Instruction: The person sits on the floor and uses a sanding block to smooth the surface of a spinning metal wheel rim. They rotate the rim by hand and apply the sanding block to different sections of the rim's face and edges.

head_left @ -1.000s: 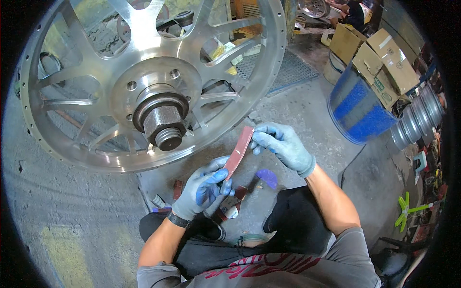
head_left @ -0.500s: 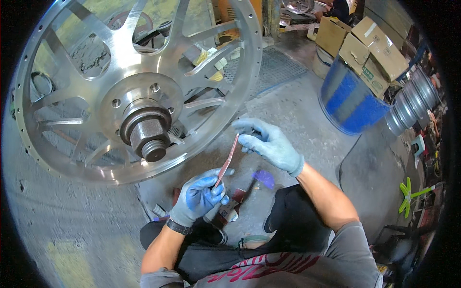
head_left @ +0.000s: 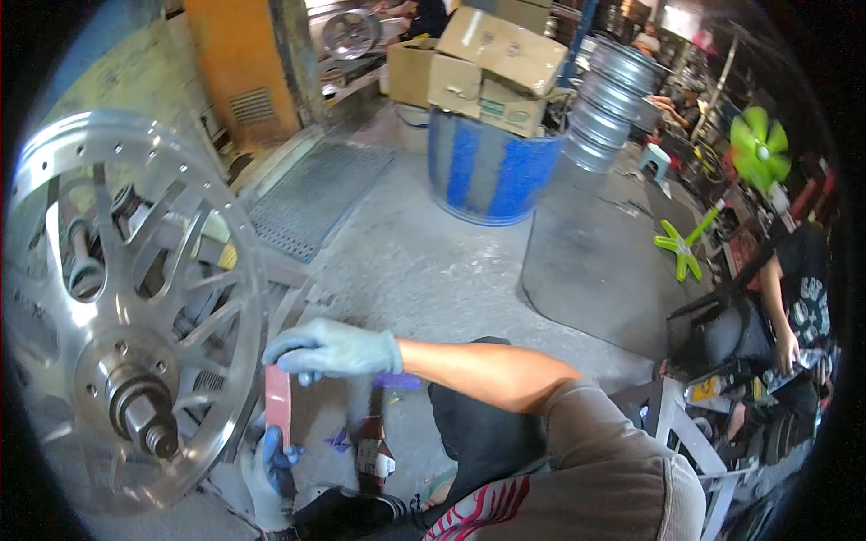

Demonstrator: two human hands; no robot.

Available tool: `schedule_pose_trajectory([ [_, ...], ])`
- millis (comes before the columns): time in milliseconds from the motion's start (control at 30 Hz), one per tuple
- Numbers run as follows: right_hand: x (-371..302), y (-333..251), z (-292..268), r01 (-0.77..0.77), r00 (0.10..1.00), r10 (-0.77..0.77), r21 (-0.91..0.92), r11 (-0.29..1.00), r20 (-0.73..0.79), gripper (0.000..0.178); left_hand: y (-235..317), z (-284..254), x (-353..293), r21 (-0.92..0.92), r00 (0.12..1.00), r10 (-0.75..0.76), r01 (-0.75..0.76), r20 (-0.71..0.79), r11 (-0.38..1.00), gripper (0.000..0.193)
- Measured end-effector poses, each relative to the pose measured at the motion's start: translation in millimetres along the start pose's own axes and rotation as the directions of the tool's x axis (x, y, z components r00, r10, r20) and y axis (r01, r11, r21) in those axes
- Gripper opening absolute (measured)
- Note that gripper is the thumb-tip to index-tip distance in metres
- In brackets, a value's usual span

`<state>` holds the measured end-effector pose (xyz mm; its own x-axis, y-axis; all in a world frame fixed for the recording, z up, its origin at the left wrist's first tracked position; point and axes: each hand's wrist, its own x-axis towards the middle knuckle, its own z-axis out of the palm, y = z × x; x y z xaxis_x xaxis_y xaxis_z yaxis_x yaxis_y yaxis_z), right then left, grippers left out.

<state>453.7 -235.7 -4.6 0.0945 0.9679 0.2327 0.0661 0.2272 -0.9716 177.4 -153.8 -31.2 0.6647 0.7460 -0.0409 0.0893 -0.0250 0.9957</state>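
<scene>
A flat reddish-pink strip [head_left: 279, 402], which looks like a folded piece of sandpaper, stands upright between my two gloved hands. My left hand [head_left: 269, 478] grips its lower end with bent fingers. At its upper end, my right hand [head_left: 336, 350] has its fingertips closed over the edge. Just left of the hands is a large bare-metal spoked wheel rim [head_left: 236, 298], held on a shaft by a big hex nut [head_left: 142, 417]. Part of my left hand blends into the shade near the rim.
A blue drum [head_left: 496, 171] topped with cardboard boxes [head_left: 501, 50] stands ahead. Stacked silver rims [head_left: 609, 104] and a green fan [head_left: 760, 149] are to the right. A person [head_left: 798, 298] sits at far right. Below my hands lies a small dark-red and white box [head_left: 373, 451].
My view has swung to the right, so the wheel rim sits farther left. The strip now shows its broad face, and my right fingers have closed on its upper end.
</scene>
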Motion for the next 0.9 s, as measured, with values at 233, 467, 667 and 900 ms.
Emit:
schedule_pose_trajectory([
  [233, 3.8, 4.3, 6.3, 0.054, 0.997, -0.066, -0.22, 0.974, -0.045, 0.044, 18.7, -1.3, 1.3, 0.097, 0.997, -0.066, 0.062, 0.037, 0.993, 0.044],
  [467, 4.7, 3.0, 7.1, -0.027, 0.997, 0.023, -0.058, 0.998, -0.077, 0.056, 1.0, -8.3, 3.1, 0.091, 0.998, 0.038, -0.034, -0.041, 0.995, 0.043],
  [667, 4.9, 5.2, 4.7, -0.068, 0.996, 0.063, -0.078, 0.995, -0.066, 0.056, 3.6, 1.2, 2.2, 0.152, 0.998, 0.046, -0.04, -0.038, 0.988, 0.041],
  [900, 7.7, 7.8, 7.4, -0.063, 0.992, 0.052, -0.095, 0.993, -0.113, 0.045, 19.3, 3.9, -0.4, 0.149, 0.997, -0.013, 0.024, -0.075, 0.989, 0.041],
])
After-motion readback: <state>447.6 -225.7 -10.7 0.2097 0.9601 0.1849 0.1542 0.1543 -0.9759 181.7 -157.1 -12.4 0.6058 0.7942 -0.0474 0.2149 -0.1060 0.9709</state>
